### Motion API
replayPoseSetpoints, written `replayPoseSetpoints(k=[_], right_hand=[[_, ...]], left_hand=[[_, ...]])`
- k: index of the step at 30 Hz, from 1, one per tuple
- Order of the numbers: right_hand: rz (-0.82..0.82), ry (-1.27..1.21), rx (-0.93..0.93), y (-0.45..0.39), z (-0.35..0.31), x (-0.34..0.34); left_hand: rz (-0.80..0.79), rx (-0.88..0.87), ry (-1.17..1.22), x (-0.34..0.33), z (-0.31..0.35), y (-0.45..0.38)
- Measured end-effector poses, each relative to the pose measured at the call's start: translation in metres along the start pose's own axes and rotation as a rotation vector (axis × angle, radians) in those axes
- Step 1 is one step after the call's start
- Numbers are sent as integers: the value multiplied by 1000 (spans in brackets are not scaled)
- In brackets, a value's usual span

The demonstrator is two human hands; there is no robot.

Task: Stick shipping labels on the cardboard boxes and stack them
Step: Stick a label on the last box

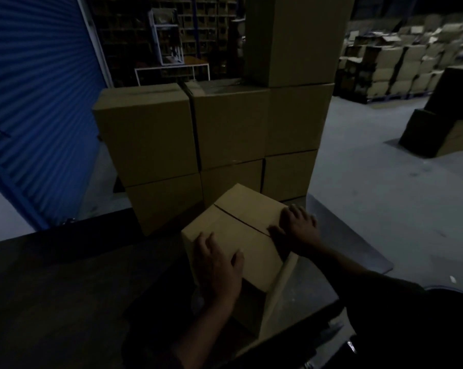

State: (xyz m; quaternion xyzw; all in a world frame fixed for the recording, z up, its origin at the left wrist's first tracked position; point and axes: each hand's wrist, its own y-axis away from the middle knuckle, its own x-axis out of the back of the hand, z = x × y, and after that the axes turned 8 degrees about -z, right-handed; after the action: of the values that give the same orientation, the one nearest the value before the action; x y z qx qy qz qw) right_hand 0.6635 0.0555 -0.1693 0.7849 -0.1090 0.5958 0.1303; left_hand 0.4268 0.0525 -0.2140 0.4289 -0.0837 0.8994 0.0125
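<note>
A plain cardboard box (241, 222) sits in front of me on a dark table (65, 275), its top flaps closed with a seam running across. My left hand (215, 265) lies flat on the near left part of the top, fingers spread. On the far right corner of the same box rests my right hand (297, 227), fingers curled over the edge. No shipping label is visible on it in the dim light. Behind it rises a stack of cardboard boxes (187, 134), two and three high, with a taller column (294, 41) on the right.
A blue roller shutter (36, 102) fills the left side. Dark shelving (171, 35) stands behind the stack. On the grey floor at right are a low dark box pile (443, 123) and, farther back, rows of cartons on pallets (395, 62).
</note>
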Motion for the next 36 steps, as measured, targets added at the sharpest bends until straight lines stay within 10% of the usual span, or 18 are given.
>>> replayPoseSetpoints(k=[7, 14, 23, 36], right_hand=[[-45, -193, -123, 31, -11, 5], [-141, -843, 81, 98, -52, -15], [-56, -1075, 269, 129, -93, -5], [268, -1194, 625, 129, -140, 139]], left_hand=[[-47, 218, 440, 30, -34, -6], [-233, 321, 658, 99, -134, -29], [-252, 282, 889, 137, -128, 43], [47, -243, 990, 281, -8, 3]])
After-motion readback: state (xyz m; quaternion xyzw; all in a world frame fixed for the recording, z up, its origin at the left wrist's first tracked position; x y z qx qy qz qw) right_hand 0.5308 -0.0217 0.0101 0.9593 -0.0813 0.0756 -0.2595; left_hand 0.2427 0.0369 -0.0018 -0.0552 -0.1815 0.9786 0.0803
